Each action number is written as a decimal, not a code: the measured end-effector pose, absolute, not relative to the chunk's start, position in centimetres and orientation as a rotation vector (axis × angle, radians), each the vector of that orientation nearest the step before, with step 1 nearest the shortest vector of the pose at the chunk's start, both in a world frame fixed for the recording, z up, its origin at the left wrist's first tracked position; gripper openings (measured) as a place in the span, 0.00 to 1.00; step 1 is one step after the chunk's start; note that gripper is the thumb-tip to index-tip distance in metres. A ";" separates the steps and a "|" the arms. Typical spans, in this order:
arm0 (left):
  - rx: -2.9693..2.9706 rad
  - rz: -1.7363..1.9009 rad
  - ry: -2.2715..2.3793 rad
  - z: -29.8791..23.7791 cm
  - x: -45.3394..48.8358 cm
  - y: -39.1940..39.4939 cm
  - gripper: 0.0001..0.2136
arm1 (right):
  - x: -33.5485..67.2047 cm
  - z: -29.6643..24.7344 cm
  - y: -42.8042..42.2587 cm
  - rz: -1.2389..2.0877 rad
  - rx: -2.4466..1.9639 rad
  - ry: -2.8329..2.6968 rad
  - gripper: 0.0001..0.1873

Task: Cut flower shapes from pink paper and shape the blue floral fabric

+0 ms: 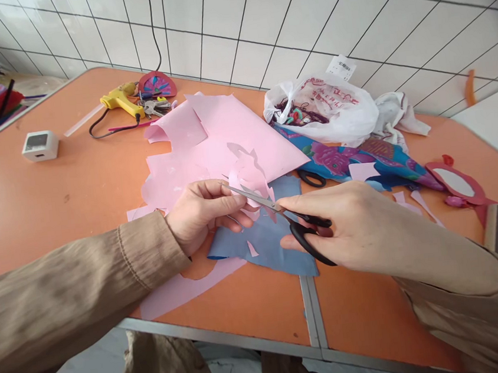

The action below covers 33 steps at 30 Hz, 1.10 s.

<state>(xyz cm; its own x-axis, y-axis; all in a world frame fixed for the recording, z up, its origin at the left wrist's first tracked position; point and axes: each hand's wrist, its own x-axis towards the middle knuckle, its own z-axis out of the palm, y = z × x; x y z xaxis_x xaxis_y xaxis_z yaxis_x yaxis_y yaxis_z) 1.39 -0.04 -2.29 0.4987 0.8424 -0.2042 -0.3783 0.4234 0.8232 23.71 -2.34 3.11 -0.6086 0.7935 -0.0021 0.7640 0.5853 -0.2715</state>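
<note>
While between the hands (204,210), pink paper (255,181) at the scissors (265,202).

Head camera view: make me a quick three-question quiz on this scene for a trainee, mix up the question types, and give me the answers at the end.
1. Which hand holds the black-handled metal scissors?
2. True or false: the yellow plastic glue gun lies to the left of the white plastic bag with red print.
3. Fill in the blank: the left hand holds a thin curled piece coloured ____.

Key:
1. The right hand.
2. True.
3. Pink.
</note>
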 end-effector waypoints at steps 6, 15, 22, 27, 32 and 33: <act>0.808 0.863 0.643 -2.4 1.4 0.0 0.08 | 23.7 3.2 -2.3 0.365 -1.337 -2.708 0.08; 0.809 0.858 0.634 -2.6 1.3 0.0 0.07 | 23.7 3.3 -2.4 0.375 -1.315 -2.713 0.09; 0.796 0.831 0.667 -2.4 1.4 -0.1 0.07 | 23.4 3.4 -2.4 0.383 -1.355 -2.704 0.10; 0.793 0.823 0.681 -2.3 1.4 -0.1 0.08 | 23.5 3.5 -2.3 0.381 -1.367 -2.706 0.11; 0.807 0.828 0.660 -2.4 1.3 0.0 0.06 | 23.8 3.4 -2.4 0.396 -1.281 -2.722 0.10; 0.810 0.828 0.659 -2.4 1.3 0.0 0.06 | 23.9 3.4 -2.4 0.386 -1.276 -2.720 0.10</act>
<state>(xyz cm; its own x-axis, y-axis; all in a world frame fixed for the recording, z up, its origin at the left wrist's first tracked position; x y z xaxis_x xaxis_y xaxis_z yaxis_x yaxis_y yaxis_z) 1.33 -0.02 -2.39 0.5184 0.8333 -0.1921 -0.3740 0.4229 0.8254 23.89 -2.41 3.35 -0.6402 0.7682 -0.0062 0.7397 0.6142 -0.2751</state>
